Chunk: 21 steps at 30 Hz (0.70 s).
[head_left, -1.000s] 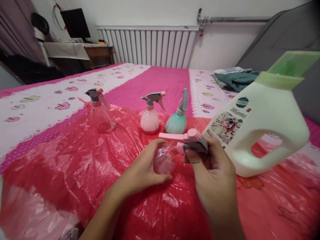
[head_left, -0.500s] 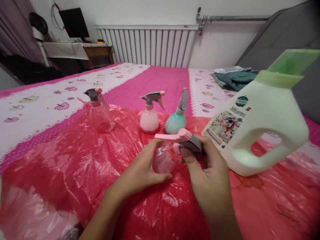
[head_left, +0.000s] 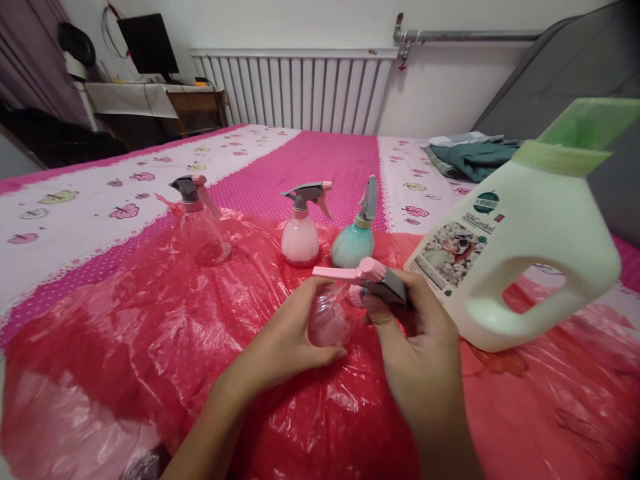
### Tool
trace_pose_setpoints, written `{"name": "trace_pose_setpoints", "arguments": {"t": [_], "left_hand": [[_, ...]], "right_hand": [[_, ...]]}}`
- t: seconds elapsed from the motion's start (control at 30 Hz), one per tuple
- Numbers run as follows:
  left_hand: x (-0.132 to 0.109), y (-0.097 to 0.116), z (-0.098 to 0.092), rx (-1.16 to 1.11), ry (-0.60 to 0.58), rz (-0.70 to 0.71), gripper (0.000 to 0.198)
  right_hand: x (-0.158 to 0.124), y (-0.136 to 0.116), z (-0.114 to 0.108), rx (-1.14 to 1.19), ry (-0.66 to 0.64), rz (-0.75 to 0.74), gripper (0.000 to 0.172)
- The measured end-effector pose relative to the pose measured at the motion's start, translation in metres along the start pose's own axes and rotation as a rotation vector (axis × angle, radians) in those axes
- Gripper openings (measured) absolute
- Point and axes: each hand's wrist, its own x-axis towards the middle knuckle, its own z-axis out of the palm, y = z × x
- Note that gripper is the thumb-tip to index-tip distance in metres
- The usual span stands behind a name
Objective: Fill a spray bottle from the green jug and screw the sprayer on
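My left hand (head_left: 287,333) is wrapped round the clear pink body of a spray bottle (head_left: 330,319), which lies tilted with its neck to the right. My right hand (head_left: 417,347) grips the grey and pink spray head (head_left: 383,283) at the neck, its pink trigger pointing left. Whether the head is fully seated cannot be made out. Just beyond stand a spray bottle with milky pink contents (head_left: 300,243) and a teal spray bottle (head_left: 353,245). A clear pink spray bottle (head_left: 204,233) stands farther left. Right of my hands is a large pale green jug (head_left: 543,220) with a green cap.
Red plastic sheeting (head_left: 150,333) covers the near part of the bed (head_left: 335,160). Folded dark clothes (head_left: 473,159) lie at the back right. A radiator (head_left: 300,93) lines the wall, and a desk with a monitor (head_left: 149,47) stands at the back left.
Both hands keep their hold on the spray bottle and its head. The view has shifted very slightly; the standing bottles and jug have stayed in place.
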Motion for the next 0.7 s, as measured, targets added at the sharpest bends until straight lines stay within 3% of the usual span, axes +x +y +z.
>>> {"name": "trace_pose_setpoints", "arguments": {"t": [0.7], "left_hand": [[-0.002,-0.003,0.000,0.076,-0.029,0.023,0.089]], "right_hand": [[0.003,-0.007,-0.013,-0.177,-0.052,-0.106,0.012]]}}
